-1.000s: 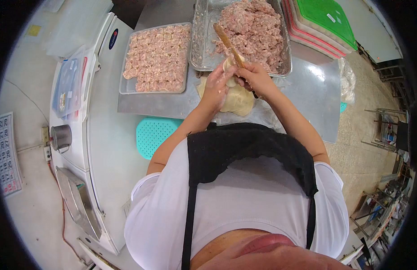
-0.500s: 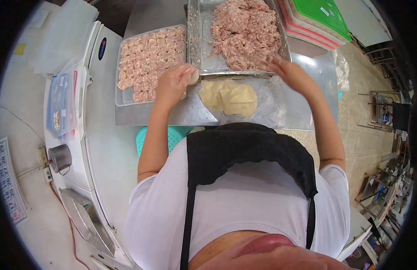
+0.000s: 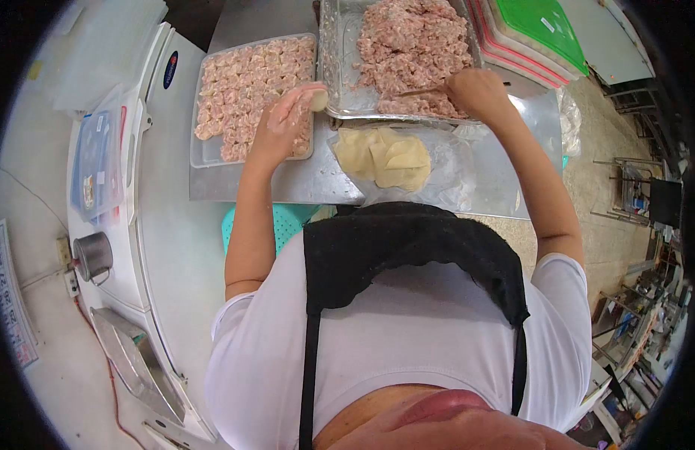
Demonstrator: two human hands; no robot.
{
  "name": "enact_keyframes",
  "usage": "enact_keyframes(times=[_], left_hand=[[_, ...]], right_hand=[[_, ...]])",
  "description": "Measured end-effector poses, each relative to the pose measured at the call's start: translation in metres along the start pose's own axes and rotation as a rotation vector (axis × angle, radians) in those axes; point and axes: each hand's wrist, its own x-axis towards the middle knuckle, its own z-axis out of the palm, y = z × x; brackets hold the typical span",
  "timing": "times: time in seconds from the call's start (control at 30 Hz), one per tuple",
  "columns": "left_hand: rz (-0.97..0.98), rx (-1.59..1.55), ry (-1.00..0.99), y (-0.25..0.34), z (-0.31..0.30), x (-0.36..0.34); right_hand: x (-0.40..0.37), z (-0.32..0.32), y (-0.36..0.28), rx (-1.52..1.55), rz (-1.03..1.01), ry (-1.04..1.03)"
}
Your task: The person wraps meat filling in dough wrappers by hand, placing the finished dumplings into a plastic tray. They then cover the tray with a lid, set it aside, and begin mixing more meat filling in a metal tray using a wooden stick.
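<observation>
My left hand (image 3: 281, 124) is curled around a pale round dumpling wrapper (image 3: 318, 100), over the right side of the tray of dumplings. My right hand (image 3: 476, 94) is closed on a thin narrow spatula (image 3: 416, 92), whose blade lies against the minced meat (image 3: 411, 49). The meat fills much of a metal tray (image 3: 346, 75). Filled dumplings (image 3: 246, 86) sit in close rows in a clear plastic tray (image 3: 212, 163). Between my hands, nearer my body, a fanned stack of yellowish wrappers (image 3: 385, 160) rests on a plastic bag (image 3: 454, 169).
Stacked containers with a green lid (image 3: 538, 30) stand at the back right of the steel table (image 3: 287, 186). A turquoise perforated basket (image 3: 285, 225) is below the table's front edge. On the left are a white refrigerator (image 3: 178, 247) and a metal cup (image 3: 93, 253).
My right hand has moved onto the meat, with the spatula now plainly visible against it. My left hand has turned, showing the wrapper more fully, and shifted slightly left.
</observation>
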Motion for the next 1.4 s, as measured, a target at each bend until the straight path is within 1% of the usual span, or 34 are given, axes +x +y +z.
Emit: enact_keyframes(times=[0.07, 0.1, 0.17, 0.2, 0.27, 0.3, 0.37, 0.4, 0.47, 0.5, 0.57, 0.6, 0.63, 0.7, 0.73, 0.77, 0.8, 0.83, 0.87, 0.9, 0.97, 1.0, 1.03, 1.1, 1.13, 1.2, 1.23, 1.27, 1.3, 1.33, 1.37, 1.4], left_hand=[[0.001, 0.010, 0.085, -0.008, 0.001, 0.001], [-0.002, 0.014, 0.090, -0.012, 0.003, 0.001], [-0.242, -0.436, 0.254, -0.019, 0.012, -0.001], [-0.243, -0.432, 0.257, -0.025, 0.018, -0.002], [-0.396, -0.866, 0.551, -0.035, 0.028, 0.000], [-0.390, -0.861, 0.554, -0.037, 0.032, 0.002], [-0.420, -1.161, 0.576, -0.042, 0.041, 0.007], [-0.420, -1.160, 0.579, -0.039, 0.048, 0.013], [-0.485, -1.582, 0.421, -0.021, 0.064, 0.029], [-0.484, -1.579, 0.420, -0.005, 0.071, 0.036], [-0.421, -1.718, 0.404, 0.029, 0.081, 0.049], [-0.399, -1.688, 0.388, 0.039, 0.083, 0.056], [-0.398, -1.685, 0.386, 0.039, 0.085, 0.056], [-0.476, -1.721, 0.417, 0.030, 0.083, 0.053], [-0.471, -1.717, 0.421, 0.021, 0.085, 0.052], [-0.438, -1.632, 0.539, 0.009, 0.089, 0.051], [-0.406, -1.542, 0.653, 0.007, 0.089, 0.050], [-0.409, -1.537, 0.657, 0.004, 0.088, 0.048], [-0.395, -1.468, 0.678, 0.002, 0.087, 0.046], [-0.376, -1.398, 0.702, 0.002, 0.087, 0.046], [-0.344, -1.324, 0.727, 0.004, 0.091, 0.043], [-0.317, -1.257, 0.746, 0.003, 0.094, 0.041], [-0.317, -1.253, 0.756, -0.001, 0.100, 0.039], [-0.368, -1.352, 0.679, -0.002, 0.116, 0.040], [-0.368, -1.352, 0.691, 0.002, 0.126, 0.044], [-0.447, -1.664, 0.595, 0.014, 0.146, 0.056], [-0.442, -1.662, 0.600, 0.036, 0.151, 0.063], [-0.423, -1.699, 0.566, 0.067, 0.152, 0.069], [-0.404, -1.734, 0.530, 0.084, 0.154, 0.072], [-0.393, -1.626, 0.567, 0.084, 0.156, 0.076], [-0.391, -1.623, 0.572, 0.080, 0.158, 0.075], [-0.431, -1.584, 0.585, 0.073, 0.157, 0.072]], right_hand=[[0.001, 0.027, -0.017, 0.027, -0.032, -0.009], [0.001, 0.042, -0.027, 0.053, -0.055, -0.020], [0.001, 0.036, -0.055, 0.116, -0.029, -0.033], [0.003, 0.023, -0.060, 0.212, -0.022, -0.056], [0.009, 0.020, -0.053, 0.438, 0.022, -0.131], [0.006, 0.022, -0.048, 0.439, 0.018, -0.124], [-0.001, 0.027, -0.040, 1.046, -0.004, 0.014], [-0.002, 0.022, -0.038, 1.047, -0.008, 0.013], [-0.002, 0.007, -0.036, 1.260, 0.170, -0.128], [-0.002, 0.008, -0.039, 1.262, 0.169, -0.126], [-0.002, 0.022, -0.047, 1.218, 0.073, 0.162], [-0.003, 0.029, -0.053, 1.161, 0.029, 0.260], [-0.005, 0.030, -0.042, 1.162, 0.030, 0.263], [-0.007, 0.025, -0.007, 0.801, -0.111, 0.149], [-0.006, 0.024, 0.010, 0.743, -0.135, 0.102], [-0.003, 0.026, 0.018, 0.747, -0.139, 0.103], [-0.002, 0.020, 0.023, 0.495, -0.071, -0.009], [-0.002, 0.016, 0.024, 0.242, -0.002, -0.118], [-0.009, 0.015, 0.019, 0.173, -0.094, -0.181], [-0.015, 0.020, 0.019, 0.173, -0.100, -0.178], [-0.020, 0.042, 0.015, 0.344, -0.154, -0.052], [-0.020, 0.043, 0.020, 0.476, -0.169, -0.045], [-0.023, 0.044, 0.027, 0.478, -0.178, -0.046], [-0.029, 0.040, 0.040, 0.983, 0.007, -0.200], [-0.029, 0.039, 0.042, 0.980, -0.003, -0.206], [-0.024, 0.035, 0.040, 1.188, 0.130, -0.131], [-0.023, 0.040, 0.036, 1.187, 0.124, -0.130], [-0.022, 0.050, 0.029, 1.175, 0.017, 0.051], [-0.024, 0.054, 0.024, 1.155, -0.088, 0.232], [-0.025, 0.056, 0.025, 1.081, -0.173, 0.305], [-0.027, 0.055, 0.035, 1.083, -0.178, 0.306], [-0.030, 0.034, 0.049, 0.846, -0.193, 0.186]])
